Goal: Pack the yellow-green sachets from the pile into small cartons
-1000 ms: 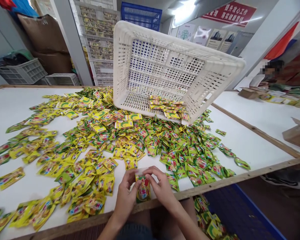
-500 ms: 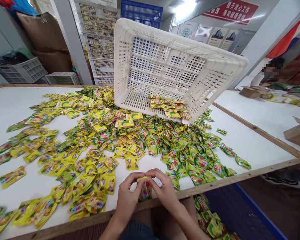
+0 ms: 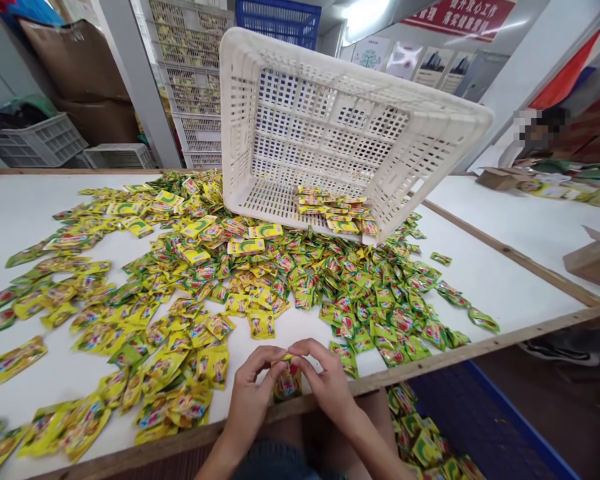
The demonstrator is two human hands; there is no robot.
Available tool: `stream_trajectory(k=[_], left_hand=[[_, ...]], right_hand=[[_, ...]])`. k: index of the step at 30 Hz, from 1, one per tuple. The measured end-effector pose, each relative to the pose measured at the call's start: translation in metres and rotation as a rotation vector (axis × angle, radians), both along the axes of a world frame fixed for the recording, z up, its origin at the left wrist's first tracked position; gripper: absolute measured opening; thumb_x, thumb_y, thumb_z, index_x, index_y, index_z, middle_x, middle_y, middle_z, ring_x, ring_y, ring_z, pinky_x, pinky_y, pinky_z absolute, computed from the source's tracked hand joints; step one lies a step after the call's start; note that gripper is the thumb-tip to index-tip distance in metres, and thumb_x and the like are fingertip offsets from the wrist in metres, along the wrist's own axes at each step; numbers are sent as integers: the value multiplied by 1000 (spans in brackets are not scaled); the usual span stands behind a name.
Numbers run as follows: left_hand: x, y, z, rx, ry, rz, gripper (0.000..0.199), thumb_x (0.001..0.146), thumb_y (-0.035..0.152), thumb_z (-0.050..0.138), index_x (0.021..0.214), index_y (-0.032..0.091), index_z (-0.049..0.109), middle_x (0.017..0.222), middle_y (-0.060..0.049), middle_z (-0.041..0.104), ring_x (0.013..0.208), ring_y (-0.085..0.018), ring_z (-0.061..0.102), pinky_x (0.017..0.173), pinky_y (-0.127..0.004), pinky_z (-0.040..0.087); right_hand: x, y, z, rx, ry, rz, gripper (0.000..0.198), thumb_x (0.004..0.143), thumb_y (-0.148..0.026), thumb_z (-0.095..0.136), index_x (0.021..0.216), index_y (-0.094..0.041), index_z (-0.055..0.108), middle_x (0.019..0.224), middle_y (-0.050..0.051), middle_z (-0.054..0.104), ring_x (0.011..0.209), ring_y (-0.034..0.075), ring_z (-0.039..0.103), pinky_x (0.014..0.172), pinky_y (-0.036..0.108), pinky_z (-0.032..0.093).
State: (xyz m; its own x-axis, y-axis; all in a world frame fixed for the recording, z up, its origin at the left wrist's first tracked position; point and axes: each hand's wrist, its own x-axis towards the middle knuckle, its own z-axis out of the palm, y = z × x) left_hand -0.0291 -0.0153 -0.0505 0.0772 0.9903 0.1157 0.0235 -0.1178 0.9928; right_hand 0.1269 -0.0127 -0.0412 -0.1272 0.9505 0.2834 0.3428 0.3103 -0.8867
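Observation:
Both hands meet at the table's near edge around a small yellow packet (image 3: 287, 385) with a red and green print. My left hand (image 3: 254, 387) pinches its top edge from the left, thumb in front. From the right, my right hand (image 3: 326, 383) pinches the same edge, fingertips almost touching the left ones. The packet hangs upright below the thumbs; its back is hidden. Just beyond lies a single yellow packet (image 3: 262, 325). Loose yellow packets (image 3: 167, 373) spread to the left, green packets (image 3: 400, 320) to the right.
A tilted white plastic basket (image 3: 305, 213) rests on the pile with several yellow packets (image 3: 337, 207) inside. Below the table at right, a blue crate (image 3: 485, 407) holds more packets. A wooden rim (image 3: 440, 367) edges the table. A person (image 3: 535, 133) is at the far right.
The view has shifted slightly, so everything sits a little further left. Both hands keep their pinch on the packet, with little other movement.

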Motion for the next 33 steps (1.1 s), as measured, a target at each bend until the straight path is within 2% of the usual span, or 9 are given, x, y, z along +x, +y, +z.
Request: stream_trajectory(k=[6, 10, 13, 15, 18, 21, 25, 29, 33], left_hand=[[-1, -5, -1, -29, 0, -81, 17, 78, 26, 59, 92, 21, 68, 96, -6, 68, 93, -21, 61, 83, -32, 49], [-7, 2, 10, -19, 101, -122, 29, 80, 28, 56, 109, 22, 60, 99, -7, 66, 89, -20, 62, 81, -32, 50], [-31, 34, 16, 94, 306, -71, 23, 82, 31, 52, 101, 21, 61, 101, -7, 63, 89, -20, 61, 80, -32, 49], [-54, 68, 17, 178, 501, -14, 29, 82, 33, 51, 107, 22, 57, 108, -8, 60, 97, -22, 58, 82, -35, 47], [-85, 125, 21, 297, 850, 233, 34, 81, 30, 51, 112, 16, 51, 108, -12, 57, 101, -26, 54, 86, -39, 43], [-96, 177, 28, 332, 911, 308, 37, 81, 21, 46, 117, 11, 46, 113, -17, 52, 107, -30, 47, 90, -43, 37], [-84, 226, 35, 388, 982, 246, 35, 77, 9, 47, 112, 12, 50, 114, -17, 53, 110, -30, 44, 93, -43, 31], [-75, 251, 37, 407, 1010, 212, 20, 80, 21, 54, 98, 13, 57, 105, -11, 59, 103, -26, 49, 90, -43, 33], [-78, 253, 48, 429, 968, 239, 13, 78, 26, 55, 81, 14, 59, 87, -8, 63, 90, -23, 53, 85, -38, 35]], right_hand=[[-8, -10, -6, -47, 43, 4, 17, 85, -24, 48, 98, -20, 59, 92, 5, 65, 89, 18, 60, 78, 28, 48], [42, -21, 22, -6, -176, -136, 23, 88, -27, 39, 96, -22, 59, 96, 7, 64, 91, 20, 59, 80, 30, 47], [120, -36, 42, -163, -534, -185, 22, 80, -36, 47, 85, -24, 65, 87, 8, 67, 79, 24, 63, 70, 33, 50], [166, -47, 47, -208, -738, -302, 21, 70, -41, 55, 73, -25, 68, 79, 10, 69, 73, 28, 64, 65, 38, 51], [191, -60, 42, -232, -729, -336, 24, 69, -45, 55, 76, -27, 70, 85, 11, 70, 78, 29, 65, 67, 37, 53], [163, -57, 30, -270, -586, -194, 26, 75, -44, 52, 83, -26, 68, 88, 10, 70, 83, 25, 66, 72, 31, 54], [103, -33, 18, -250, -464, -90, 24, 79, -38, 51, 90, -22, 66, 91, 8, 69, 85, 22, 65, 75, 30, 52], [64, -11, 18, -164, -375, -54, 21, 82, -33, 50, 93, -20, 63, 92, 8, 67, 86, 22, 63, 77, 32, 49], [45, -2, 20, -130, -302, -32, 19, 86, -32, 47, 91, -20, 61, 88, 6, 66, 85, 20, 61, 76, 30, 48]])
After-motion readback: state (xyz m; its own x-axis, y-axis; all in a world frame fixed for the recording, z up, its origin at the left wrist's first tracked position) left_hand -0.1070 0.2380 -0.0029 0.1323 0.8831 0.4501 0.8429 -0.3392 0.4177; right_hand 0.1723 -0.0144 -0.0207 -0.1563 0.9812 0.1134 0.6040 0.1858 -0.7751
